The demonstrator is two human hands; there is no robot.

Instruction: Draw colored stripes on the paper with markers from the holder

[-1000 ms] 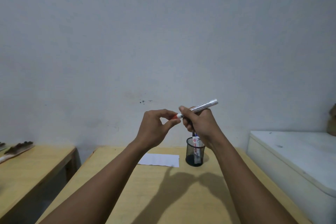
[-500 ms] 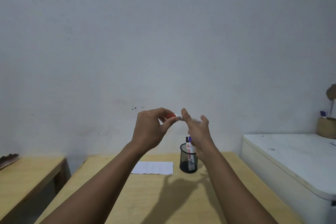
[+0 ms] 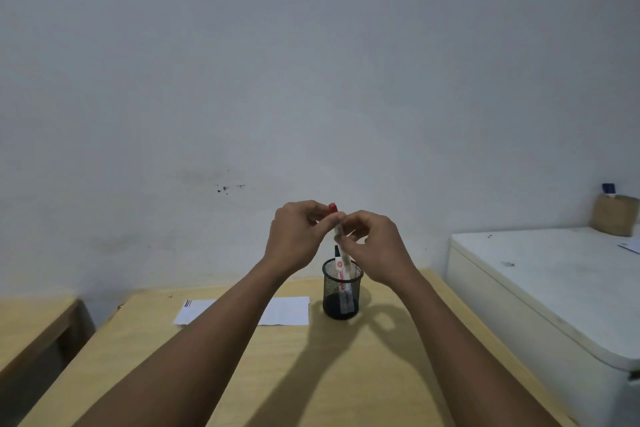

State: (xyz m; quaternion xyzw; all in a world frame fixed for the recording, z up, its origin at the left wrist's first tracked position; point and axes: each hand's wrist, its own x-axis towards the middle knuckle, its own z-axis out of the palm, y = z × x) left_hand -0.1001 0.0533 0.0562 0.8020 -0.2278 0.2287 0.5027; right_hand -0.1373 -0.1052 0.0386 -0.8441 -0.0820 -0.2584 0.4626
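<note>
Both hands are raised together above the far end of the wooden table (image 3: 346, 374), and between them stands the red marker (image 3: 337, 230), its long axis close to upright with a slight lean, red cap end at the top and white barrel running down toward the black mesh holder (image 3: 342, 291) directly beneath. The left hand (image 3: 298, 236) pinches the upper part near the red end with thumb and forefinger closed narrow; the right hand (image 3: 375, 246) curls its fingers around the barrel lower down, just beside the left, the fingertips of the 2 hands touching or nearly so. The holder sits straight below the marker's lower end, and the right hand is the nearer to it, so a lowering of the marker into the holder looks like a short drop along the marker's own axis. The paper (image 3: 287, 310) lies flat on the table just left of the holder, partly crossed by the left forearm; thin red and blue stripes (image 3: 188, 304) show at its far-left edge. Inside the holder at least 1 other marker (image 3: 336, 251) shows a dark tip above the rim, with a labelled white barrel seen through the mesh; how many stand there I cannot tell. Whether the cap is fully seated is hidden by the fingers, and the marker's lower end merges with the barrels behind it.
</note>
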